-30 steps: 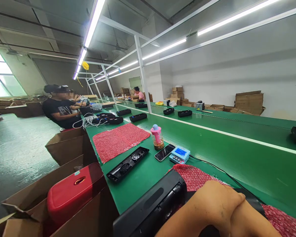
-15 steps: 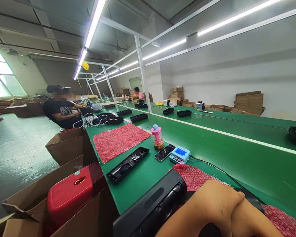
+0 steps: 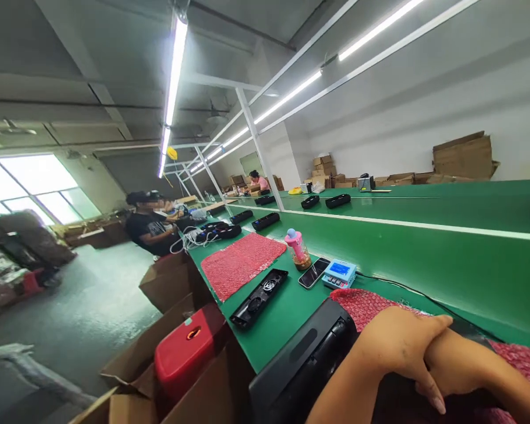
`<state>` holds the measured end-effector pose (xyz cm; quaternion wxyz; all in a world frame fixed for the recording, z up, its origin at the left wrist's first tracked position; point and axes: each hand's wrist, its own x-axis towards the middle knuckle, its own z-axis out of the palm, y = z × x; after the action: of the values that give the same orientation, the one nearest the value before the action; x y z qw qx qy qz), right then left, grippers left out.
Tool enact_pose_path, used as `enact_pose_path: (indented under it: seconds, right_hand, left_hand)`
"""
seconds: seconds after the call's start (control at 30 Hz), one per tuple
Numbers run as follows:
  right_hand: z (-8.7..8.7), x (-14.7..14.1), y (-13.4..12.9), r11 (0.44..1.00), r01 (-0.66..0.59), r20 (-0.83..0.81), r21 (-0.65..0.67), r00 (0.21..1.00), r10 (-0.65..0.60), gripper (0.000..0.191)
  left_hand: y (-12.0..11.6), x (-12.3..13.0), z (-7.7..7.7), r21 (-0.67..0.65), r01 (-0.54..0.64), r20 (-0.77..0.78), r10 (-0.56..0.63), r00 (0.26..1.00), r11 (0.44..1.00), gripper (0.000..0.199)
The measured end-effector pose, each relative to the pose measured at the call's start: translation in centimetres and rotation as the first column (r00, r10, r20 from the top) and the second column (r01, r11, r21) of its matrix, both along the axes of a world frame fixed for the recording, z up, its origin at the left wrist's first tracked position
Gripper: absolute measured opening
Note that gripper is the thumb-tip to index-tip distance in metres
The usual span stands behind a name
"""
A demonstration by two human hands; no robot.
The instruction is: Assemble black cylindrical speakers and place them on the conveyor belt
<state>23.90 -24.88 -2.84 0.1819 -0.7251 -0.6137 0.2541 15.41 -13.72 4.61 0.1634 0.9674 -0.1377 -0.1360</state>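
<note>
Low on the right, my left hand (image 3: 400, 338) lies across my right wrist, its thumb and a finger spread apart and nothing seen in it. My right hand (image 3: 450, 368) is partly covered by the left one, and its fingers are mostly hidden. A large black speaker-like housing (image 3: 302, 359) rests at the table's near edge, beside my left forearm. Behind my hands, red bubble wrap (image 3: 362, 306) covers part of the table. Farther off are a long black panel with round openings (image 3: 260, 297), a phone (image 3: 313, 272) and a light blue device with a lit screen (image 3: 339, 274).
On the green table (image 3: 424, 247) stand a pink-topped bottle (image 3: 298, 250) and another bubble-wrap sheet (image 3: 242, 265). A red stool (image 3: 189, 350) and open cartons (image 3: 128, 359) flank the left edge. A seated person (image 3: 152, 227) is farther along. A black cable (image 3: 406, 287) trails right.
The view has swung left, so the table things sit farther right in the picture. More of a thumb or finger shows below my crossed hands, which remain together.
</note>
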Motion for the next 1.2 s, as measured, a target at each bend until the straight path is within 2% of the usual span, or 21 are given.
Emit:
enact_pose_path:
  seconds: [0.1,0.2,0.27,0.3,0.33,0.4,0.47,0.5,0.53,0.67,0.77,0.8,0.87,1.03,1.13,1.2]
  right_hand:
    - [1.2,-1.1,-0.1,0.999,0.031,0.017,0.024,0.999,-0.031,0.052]
    - [2.7,-2.0,-0.3,0.992,0.046,0.062,0.12,0.997,-0.054,0.083]
    - [3.4,-2.6,-0.5,0.992,0.033,0.14,0.123,0.989,-0.05,0.087]
    - [3.6,-3.0,-0.7,0.994,0.025,0.184,0.106,0.982,-0.044,0.084]
    - [3.8,-3.3,-0.9,0.996,0.016,0.218,0.086,0.975,-0.035,0.08]
    - [3.9,-3.9,-1.2,0.997,0.005,0.233,0.071,0.972,-0.022,0.076]
    - [3.7,-4.3,-1.3,0.996,0.046,0.176,0.076,0.983,-0.059,0.086]
    - [3.4,-4.4,-1.2,0.993,0.082,0.134,0.085,0.987,-0.093,0.092]
    - [3.1,-4.5,-1.1,0.988,0.118,0.094,0.099,0.987,-0.128,0.096]
    - [2.1,-4.7,-0.5,0.971,0.177,-0.011,0.159,0.984,-0.178,0.097]
    - [2.2,-4.7,-0.3,0.973,0.167,0.033,0.159,0.984,-0.175,0.121]
    - [2.4,-4.7,-0.3,0.979,0.145,0.076,0.14,0.985,-0.157,0.127]
    - [2.9,-4.6,-0.6,0.993,0.08,0.136,0.082,0.987,-0.091,0.127]
    - [4.1,-4.2,-1.5,0.998,-0.023,0.011,0.057,1.0,0.023,0.119]
    - [4.5,-4.2,-1.9,0.987,-0.161,-0.027,0.007,0.987,0.161,0.124]
    - [4.9,-4.2,-2.0,0.969,-0.244,-0.012,-0.03,0.97,0.243,0.126]
  left_hand:
    - [-0.1,-1.0,-0.6,-0.063,-0.049,0.081,0.054,0.995,0.997,0.117]
    - [0.6,-3.6,-0.8,-0.151,-0.097,0.142,0.119,0.983,0.984,0.103]
    - [1.8,-6.0,-0.8,-0.16,-0.214,0.14,0.237,0.961,0.964,0.096]
    - [2.7,-7.3,-0.8,-0.126,-0.317,0.137,0.333,0.933,0.94,0.094]
    - [3.6,-8.6,-0.8,-0.074,-0.43,0.147,0.436,0.888,0.9,0.091]
    - [5.9,-10.9,-1.0,0.053,-0.633,0.192,0.614,0.765,0.772,0.086]
    - [8.1,-12.7,-1.5,0.139,-0.756,0.243,0.718,0.652,0.64,0.082]
    - [9.0,-13.3,-1.8,0.157,-0.78,0.247,0.74,0.625,0.606,0.082]
    - [9.9,-13.8,-2.3,0.163,-0.786,0.229,0.753,0.617,0.596,0.082]
    - [11.4,-14.4,-4.2,0.063,-0.772,0.025,0.772,0.635,0.633,0.09]
    - [11.0,-13.9,-4.8,0.062,-0.778,-0.044,0.781,0.623,0.625,0.112]
    - [10.8,-13.8,-4.8,0.096,-0.784,-0.038,0.789,0.613,0.614,0.118]
    - [10.3,-13.5,-4.6,0.145,-0.802,-0.002,0.811,0.585,0.579,0.12]
    - [9.5,-13.3,-4.0,0.078,-0.848,0.025,0.85,0.527,0.524,0.115]
    - [8.6,-12.8,-3.6,0.126,-0.863,0.118,0.856,0.504,0.49,0.122]
    - [7.8,-12.0,-3.3,0.173,-0.855,0.218,0.827,0.518,0.49,0.125]
